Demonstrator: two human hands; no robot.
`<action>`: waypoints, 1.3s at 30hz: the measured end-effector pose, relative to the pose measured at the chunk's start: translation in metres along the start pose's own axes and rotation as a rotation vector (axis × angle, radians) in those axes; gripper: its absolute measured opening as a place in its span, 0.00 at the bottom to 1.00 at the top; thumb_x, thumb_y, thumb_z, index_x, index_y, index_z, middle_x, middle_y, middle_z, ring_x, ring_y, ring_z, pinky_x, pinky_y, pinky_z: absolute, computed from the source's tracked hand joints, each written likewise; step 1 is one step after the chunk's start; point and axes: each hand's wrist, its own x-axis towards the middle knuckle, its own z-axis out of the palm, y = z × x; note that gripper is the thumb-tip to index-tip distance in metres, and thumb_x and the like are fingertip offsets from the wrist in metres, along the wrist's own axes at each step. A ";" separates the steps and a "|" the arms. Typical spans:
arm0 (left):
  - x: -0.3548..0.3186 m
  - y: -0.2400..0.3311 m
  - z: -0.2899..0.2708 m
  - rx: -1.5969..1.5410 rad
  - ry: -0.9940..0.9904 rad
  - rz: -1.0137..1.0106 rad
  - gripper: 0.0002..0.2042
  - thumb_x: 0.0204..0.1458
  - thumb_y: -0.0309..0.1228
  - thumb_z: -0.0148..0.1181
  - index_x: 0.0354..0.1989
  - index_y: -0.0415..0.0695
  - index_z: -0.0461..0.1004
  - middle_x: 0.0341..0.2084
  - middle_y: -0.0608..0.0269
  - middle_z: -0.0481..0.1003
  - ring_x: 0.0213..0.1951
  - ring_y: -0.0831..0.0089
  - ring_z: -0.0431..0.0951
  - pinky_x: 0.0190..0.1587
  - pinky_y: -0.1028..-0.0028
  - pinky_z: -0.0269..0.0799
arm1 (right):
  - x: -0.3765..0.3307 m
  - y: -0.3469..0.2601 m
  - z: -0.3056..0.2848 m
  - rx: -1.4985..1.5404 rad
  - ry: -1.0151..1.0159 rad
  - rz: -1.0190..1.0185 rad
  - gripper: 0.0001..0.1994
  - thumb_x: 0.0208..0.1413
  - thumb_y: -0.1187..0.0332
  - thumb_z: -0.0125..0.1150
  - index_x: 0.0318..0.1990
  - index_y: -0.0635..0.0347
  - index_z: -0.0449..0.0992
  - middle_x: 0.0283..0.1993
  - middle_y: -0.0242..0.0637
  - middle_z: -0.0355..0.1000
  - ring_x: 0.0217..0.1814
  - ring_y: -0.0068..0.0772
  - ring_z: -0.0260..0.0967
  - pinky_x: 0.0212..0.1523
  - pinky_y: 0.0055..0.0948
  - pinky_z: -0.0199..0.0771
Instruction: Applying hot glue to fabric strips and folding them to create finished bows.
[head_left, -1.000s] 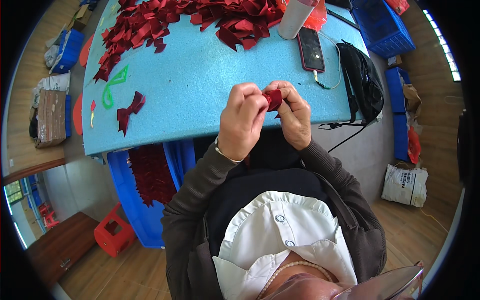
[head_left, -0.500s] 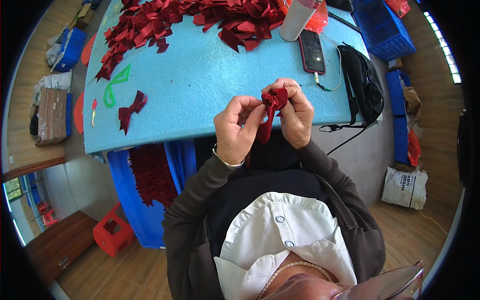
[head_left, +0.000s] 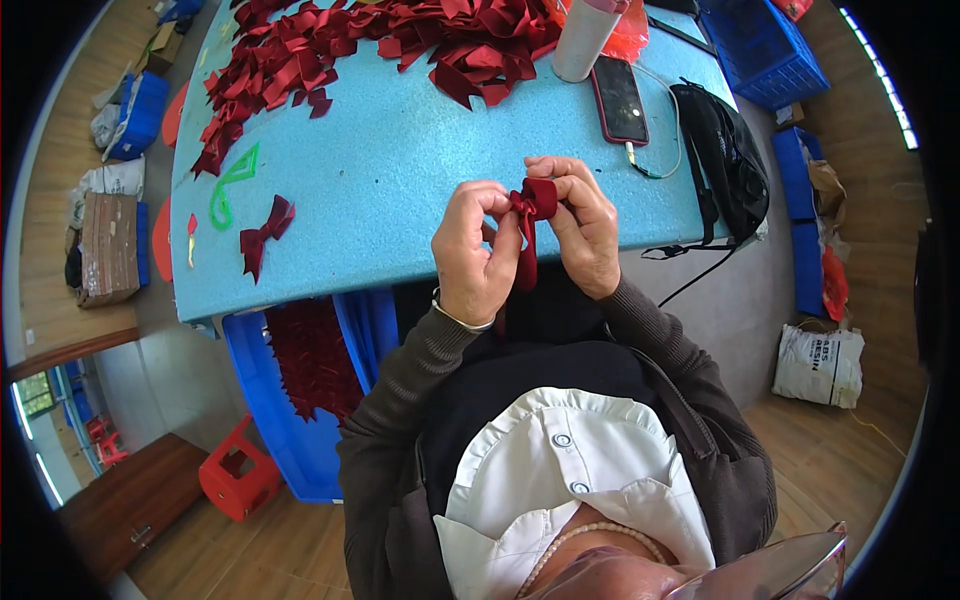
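Observation:
A dark red ribbon bow (head_left: 538, 198) is held up between my two hands over the near edge of the table, its tail hanging down. My left hand (head_left: 476, 255) pinches it near the gathered middle with thumb and fingertips. On the other side, my right hand (head_left: 588, 232) grips the loop, thumb below and fingers bent behind it. Part of the bow is hidden by the fingers. Farther left on the table lies a single finished-looking red bow (head_left: 267, 237).
Red ribbon pieces (head_left: 300, 60) are heaped along the far side of the blue table (head_left: 360, 200). A green plastic piece (head_left: 236, 185), a plugged-in phone (head_left: 621, 100), a pale bottle (head_left: 587, 40) and a black bag (head_left: 722, 165) lie around. Below left, a blue crate (head_left: 318, 465) holds dark red ribbon.
The bow has turned in my fingers, and its loop now points to the right. My right fingers have shifted slightly, opening a little more gap between the hands.

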 end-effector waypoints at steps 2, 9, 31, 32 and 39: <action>0.005 -0.001 0.007 -0.037 -0.013 0.040 0.07 0.49 0.15 0.56 0.35 0.38 0.67 0.41 0.54 0.75 0.33 0.73 0.77 0.28 0.78 0.71 | 0.005 -0.003 -0.010 -0.084 -0.047 0.023 0.05 0.54 0.83 0.49 0.36 0.69 0.71 0.50 0.42 0.67 0.58 0.41 0.67 0.55 0.33 0.68; 0.012 -0.003 0.017 -0.070 -0.062 0.173 0.09 0.50 0.14 0.52 0.38 0.39 0.65 0.46 0.50 0.74 0.37 0.67 0.77 0.34 0.75 0.73 | 0.015 -0.010 -0.032 0.089 -0.076 0.250 0.05 0.54 0.83 0.49 0.35 0.69 0.71 0.48 0.42 0.67 0.56 0.37 0.67 0.52 0.30 0.68; 0.028 0.005 0.027 -0.197 -0.333 0.193 0.10 0.50 0.13 0.46 0.38 0.39 0.60 0.45 0.48 0.71 0.49 0.67 0.72 0.54 0.69 0.67 | 0.034 -0.030 -0.074 0.205 -0.136 0.542 0.04 0.53 0.81 0.53 0.35 0.69 0.72 0.37 0.37 0.72 0.36 0.23 0.69 0.37 0.23 0.72; 0.027 0.004 0.027 -0.201 -0.324 0.197 0.10 0.50 0.13 0.46 0.39 0.39 0.60 0.45 0.48 0.71 0.49 0.67 0.72 0.54 0.69 0.68 | 0.035 -0.030 -0.074 0.241 -0.150 0.529 0.04 0.54 0.81 0.52 0.36 0.69 0.72 0.39 0.36 0.71 0.38 0.22 0.68 0.39 0.23 0.71; 0.027 0.009 0.021 -0.095 -0.198 0.237 0.11 0.46 0.13 0.54 0.36 0.38 0.64 0.44 0.48 0.72 0.46 0.61 0.75 0.48 0.68 0.72 | 0.031 -0.028 -0.060 0.290 -0.225 0.431 0.05 0.53 0.83 0.52 0.37 0.68 0.71 0.45 0.36 0.68 0.44 0.22 0.66 0.45 0.23 0.71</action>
